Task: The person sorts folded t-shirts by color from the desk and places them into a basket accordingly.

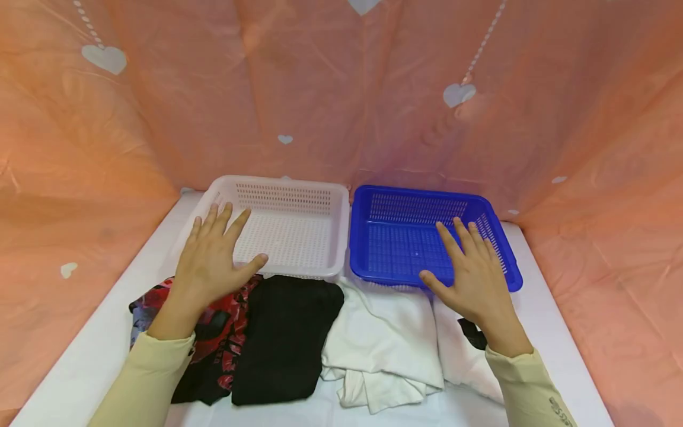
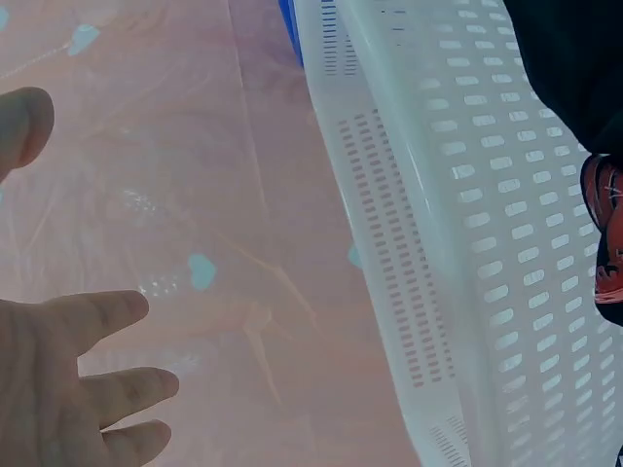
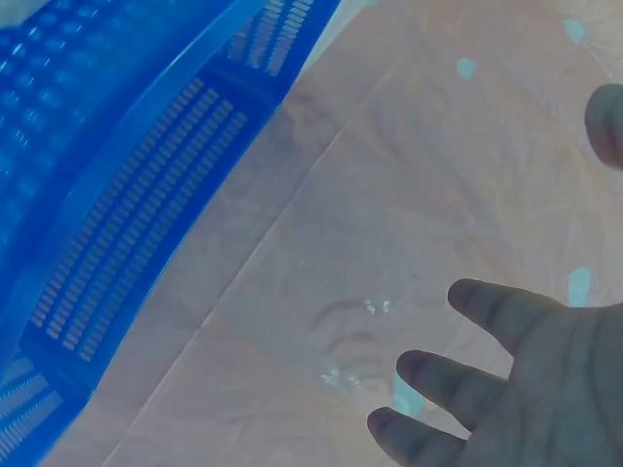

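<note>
My left hand [image 1: 209,261] hovers with spread fingers over the near left part of a white basket [image 1: 288,237] and a red, black patterned garment [image 1: 213,332]. With fingers spread too, my right hand [image 1: 475,284] is above the near right part of a blue basket [image 1: 395,243] and a white garment with a black patch [image 1: 459,350]. Neither hand holds anything. Between them lie a folded black cloth [image 1: 288,338] and a folded white cloth [image 1: 384,338]. Both baskets look empty. The left wrist view shows the white basket's slotted wall [image 2: 389,243]; the right wrist view, the blue one's [image 3: 146,214].
A white table [image 1: 85,350] bears the baskets side by side at the back, with the row of garments in front. An orange-pink sheet with pale hearts [image 1: 347,89] hangs behind and on both sides of the table.
</note>
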The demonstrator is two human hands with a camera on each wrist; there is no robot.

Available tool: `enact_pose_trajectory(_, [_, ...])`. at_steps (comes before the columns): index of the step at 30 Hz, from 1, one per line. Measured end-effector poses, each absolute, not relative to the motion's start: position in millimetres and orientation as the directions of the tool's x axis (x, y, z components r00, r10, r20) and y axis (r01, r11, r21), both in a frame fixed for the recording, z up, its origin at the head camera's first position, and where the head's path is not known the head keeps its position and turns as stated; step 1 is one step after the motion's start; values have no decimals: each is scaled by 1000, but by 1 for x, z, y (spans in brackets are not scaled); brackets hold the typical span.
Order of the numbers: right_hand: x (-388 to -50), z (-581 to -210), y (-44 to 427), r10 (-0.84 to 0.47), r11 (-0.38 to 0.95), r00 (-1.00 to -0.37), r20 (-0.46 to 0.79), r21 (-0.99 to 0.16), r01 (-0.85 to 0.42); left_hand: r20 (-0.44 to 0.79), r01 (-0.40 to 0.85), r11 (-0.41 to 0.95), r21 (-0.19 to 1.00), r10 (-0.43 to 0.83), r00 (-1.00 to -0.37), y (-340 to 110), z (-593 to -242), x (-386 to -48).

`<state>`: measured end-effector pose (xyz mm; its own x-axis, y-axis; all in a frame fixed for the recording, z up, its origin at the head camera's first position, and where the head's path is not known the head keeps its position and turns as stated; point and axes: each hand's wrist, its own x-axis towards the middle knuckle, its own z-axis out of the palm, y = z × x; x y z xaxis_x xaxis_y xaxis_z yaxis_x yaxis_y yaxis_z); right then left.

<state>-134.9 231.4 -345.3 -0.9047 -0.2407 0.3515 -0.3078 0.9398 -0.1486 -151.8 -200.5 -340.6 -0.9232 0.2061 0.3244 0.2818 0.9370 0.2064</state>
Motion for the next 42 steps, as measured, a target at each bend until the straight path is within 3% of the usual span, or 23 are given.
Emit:
enact_pose_trajectory(10, [-125,-351,207,-300,898,-863,406,-185,-399,408,334,925,184,237,-882,-200,-346,-129])
enact_pose_trajectory(17, [-113,-364,183,-335,836,-836,434,-273,-476,418,356,906,229,239,-876,-200,-363,-108])
enact_pose_trajectory(29, [-101,-398,137,-324,674,-864,385,-547,-496,364,355,804,477,187,-913,-200,-406,-84])
enact_pose_trajectory(42, [-94,-429,97,-321,500,-930,180,-801,-328,235,245,673,698,107,-966,-192,-440,-75])
